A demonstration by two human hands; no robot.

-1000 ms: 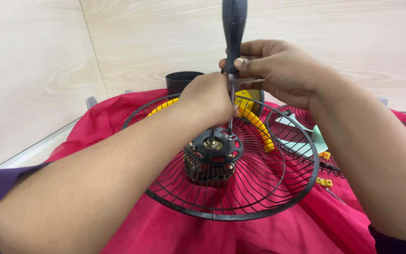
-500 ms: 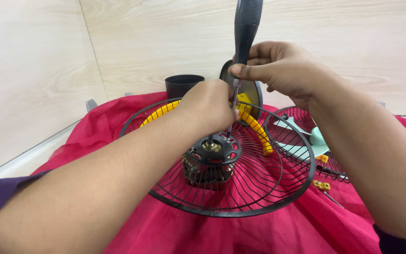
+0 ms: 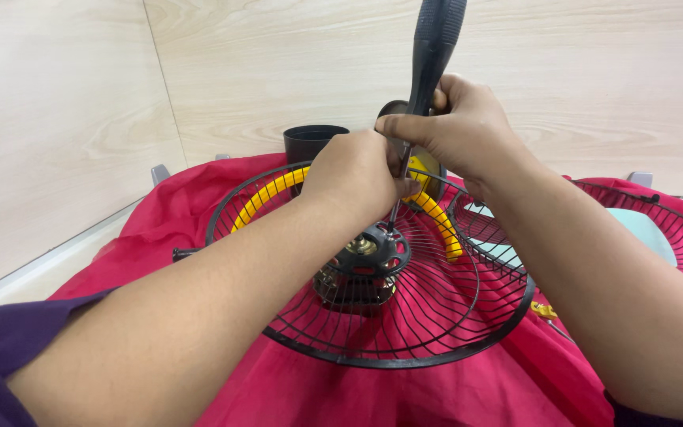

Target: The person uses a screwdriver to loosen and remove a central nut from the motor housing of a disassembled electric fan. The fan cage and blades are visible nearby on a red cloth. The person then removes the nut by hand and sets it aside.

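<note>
Right hand grips the black screwdriver upright, tip on the motor hub mid-grille. Left hand curled round the shaft, pinching it. Grille lies on red cloth; black cup behind

Place: small repair or assembly workbench
Walls: pale wood-grain panels close behind the fingers
Table: covered by a red cloth beneath the fingers
Parts: wire fan guards, motor, black cylinder beyond the fingers
</note>
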